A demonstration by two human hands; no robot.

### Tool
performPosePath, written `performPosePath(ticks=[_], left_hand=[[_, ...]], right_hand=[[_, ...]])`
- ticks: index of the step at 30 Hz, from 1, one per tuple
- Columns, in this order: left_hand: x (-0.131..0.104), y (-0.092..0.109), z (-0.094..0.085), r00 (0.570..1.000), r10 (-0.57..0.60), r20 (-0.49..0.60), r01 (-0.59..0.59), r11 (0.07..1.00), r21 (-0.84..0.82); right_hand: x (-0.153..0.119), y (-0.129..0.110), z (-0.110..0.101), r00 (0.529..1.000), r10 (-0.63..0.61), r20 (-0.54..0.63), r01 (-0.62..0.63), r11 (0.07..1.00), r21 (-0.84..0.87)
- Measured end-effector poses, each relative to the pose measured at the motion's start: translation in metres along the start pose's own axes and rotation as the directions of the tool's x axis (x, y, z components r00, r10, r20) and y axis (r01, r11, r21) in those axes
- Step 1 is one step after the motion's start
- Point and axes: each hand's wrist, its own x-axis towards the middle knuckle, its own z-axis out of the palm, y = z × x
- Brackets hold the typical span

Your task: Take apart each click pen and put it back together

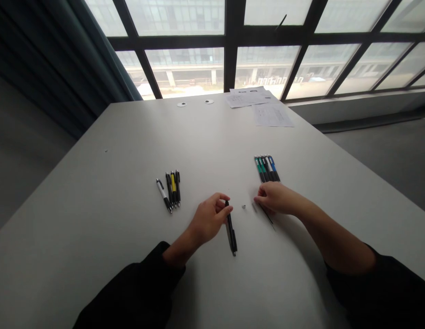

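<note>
Daylight is admitted through the black-framed window (231,41), its panes pale and washed out, while the curtain (55,55) is left dim. Soft shadows are cast toward the viewer below the left hand (209,217) and right hand (274,197). Print on the papers (272,115) is blurred; outer window bars are slanted by wide-angle distortion.

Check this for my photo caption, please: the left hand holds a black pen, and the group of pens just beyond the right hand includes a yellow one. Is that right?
Not quite: the head view shows the yellow pen in the other group, to the left of the left hand. That hand does hold a black pen.
</note>
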Motion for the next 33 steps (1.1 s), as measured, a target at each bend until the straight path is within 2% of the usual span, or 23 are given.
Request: performPosePath(ticks=[3, 7, 10, 14, 20, 27, 33], left_hand=[[0.000, 0.001, 0.004, 0.998, 0.060, -0.031, -0.055, 0.988, 0.144], [-0.001, 0.001, 0.010, 0.985, 0.166, -0.042, -0.144, 0.934, 0.326], [-0.001, -0.002, 0.015, 0.977, 0.213, -0.024, -0.185, 0.896, 0.403], [-0.001, -0.006, 0.018, 0.970, 0.243, -0.014, -0.213, 0.874, 0.438], [0.001, -0.010, 0.008, 0.963, 0.256, -0.087, -0.210, 0.910, 0.357], [0.010, -0.016, -0.014, 0.974, 0.166, -0.157, -0.145, 0.979, 0.140], [0.013, -0.016, -0.020, 0.984, 0.111, -0.142, -0.109, 0.994, 0.020]], right_hand=[[0.001, 0.002, 0.002, 0.999, -0.012, -0.045, 0.013, 1.000, 0.014], [-0.005, 0.016, 0.012, 0.981, -0.055, -0.187, 0.075, 0.992, 0.099], [-0.015, 0.037, 0.024, 0.957, -0.074, -0.280, 0.143, 0.961, 0.237], [-0.027, 0.061, 0.037, 0.940, -0.075, -0.332, 0.222, 0.874, 0.432], [-0.029, 0.068, 0.041, 0.932, -0.072, -0.354, 0.261, 0.813, 0.521], [-0.032, 0.065, 0.037, 0.920, -0.052, -0.389, 0.246, 0.849, 0.468], [-0.032, 0.063, 0.035, 0.922, -0.058, -0.384, 0.229, 0.879, 0.418]])
